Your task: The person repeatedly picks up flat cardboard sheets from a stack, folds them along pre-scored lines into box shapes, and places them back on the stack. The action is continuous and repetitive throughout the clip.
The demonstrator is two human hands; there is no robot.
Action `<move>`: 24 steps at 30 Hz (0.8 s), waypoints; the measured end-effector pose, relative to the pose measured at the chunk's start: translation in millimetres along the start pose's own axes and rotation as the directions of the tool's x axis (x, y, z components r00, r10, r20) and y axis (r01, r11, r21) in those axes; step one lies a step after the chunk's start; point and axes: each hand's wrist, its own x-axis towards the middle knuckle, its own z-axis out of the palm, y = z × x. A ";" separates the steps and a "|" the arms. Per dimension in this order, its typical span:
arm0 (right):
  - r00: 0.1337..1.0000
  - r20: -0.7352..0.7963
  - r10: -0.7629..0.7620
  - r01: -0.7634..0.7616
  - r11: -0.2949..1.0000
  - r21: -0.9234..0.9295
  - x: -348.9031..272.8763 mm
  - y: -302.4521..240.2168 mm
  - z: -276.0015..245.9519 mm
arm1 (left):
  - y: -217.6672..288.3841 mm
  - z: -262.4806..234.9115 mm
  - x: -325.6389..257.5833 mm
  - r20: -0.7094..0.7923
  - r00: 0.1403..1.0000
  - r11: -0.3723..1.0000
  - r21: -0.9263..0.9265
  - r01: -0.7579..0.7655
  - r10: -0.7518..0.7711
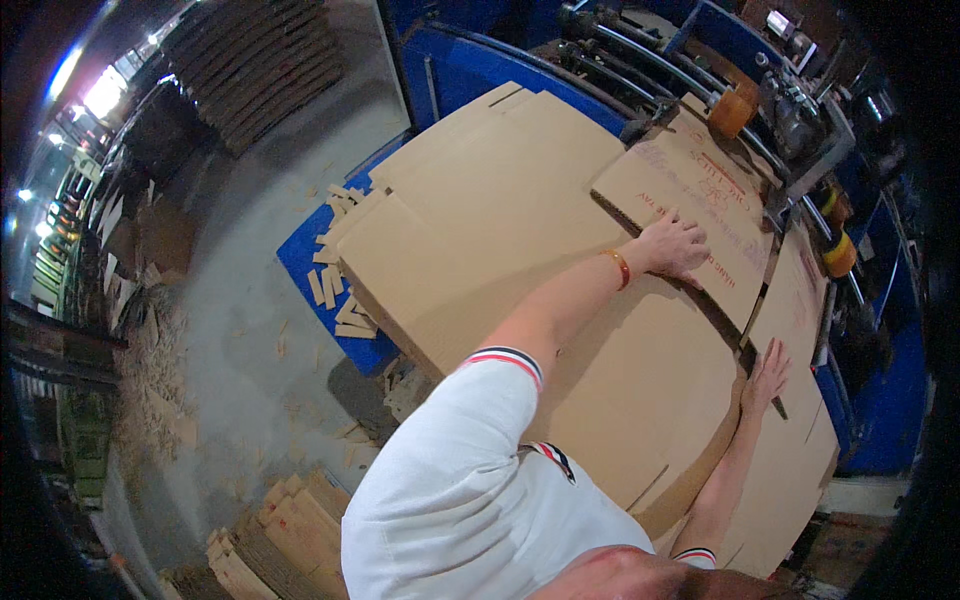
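My left hand (672, 248) lies on the near edge of a printed brown cardboard sheet (715, 190), fingers spread over its top. An orange band circles that wrist. Farther right, my right hand (768, 375) rests with fingers stretched out on the cardboard beside a dark slot. The printed sheet sits partly under the machine's rollers, its near edge raised a little above a large plain cardboard sheet (500, 200). This plain sheet spreads over a blue machine table (305, 250). Any part of my left fingers under the edge is hidden.
Metal shafts with orange rollers (735, 108) cross above the cardboard at the far right, on a blue machine. Cardboard offcuts (335, 285) litter the table's left corner. Stacked cardboard (290, 530) stands at lower left, and a dark stack (250, 60) stands at far left.
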 end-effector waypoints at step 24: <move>0.983 -0.119 0.138 -0.151 0.983 -0.102 44.5 46.1 19.2 | -385.6 -123.8 -169.4 -0.189 -0.338 0.093 -0.956 0.280 -0.922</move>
